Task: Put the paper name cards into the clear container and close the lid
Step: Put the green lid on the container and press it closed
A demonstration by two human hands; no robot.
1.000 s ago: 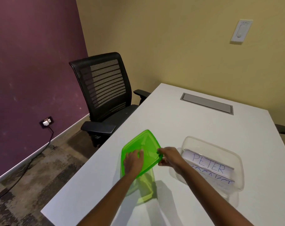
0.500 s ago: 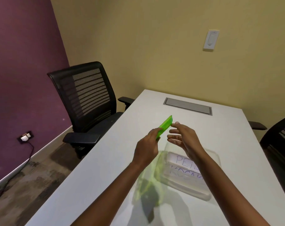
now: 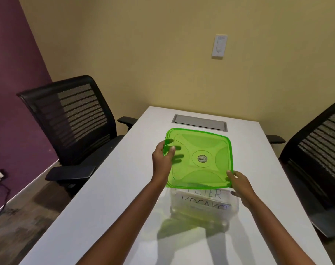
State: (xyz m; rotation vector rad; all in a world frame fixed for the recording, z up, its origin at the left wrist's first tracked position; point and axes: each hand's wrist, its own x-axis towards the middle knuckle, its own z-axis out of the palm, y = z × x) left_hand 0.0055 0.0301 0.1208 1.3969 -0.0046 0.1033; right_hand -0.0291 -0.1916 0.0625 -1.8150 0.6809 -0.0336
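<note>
A translucent green square lid (image 3: 201, 148) hangs in the air, its face turned toward me, above the far half of the clear container (image 3: 203, 213). My left hand (image 3: 162, 161) grips the lid's left edge, fingers showing through the plastic. My right hand (image 3: 238, 185) holds the lid's near right corner. Inside the container lie white paper name cards (image 3: 205, 198) with blue handwritten letters; the lid hides their upper part.
The white table (image 3: 109, 197) has a grey cable hatch (image 3: 199, 122) at its far end. Black mesh office chairs stand at the left (image 3: 74, 119) and right (image 3: 319, 153). A wall switch (image 3: 219, 46) sits on the yellow wall.
The lid, seen edge-on in my left hand half a second ago, has turned flat toward me over the container. My right hand has taken hold of its near right corner.
</note>
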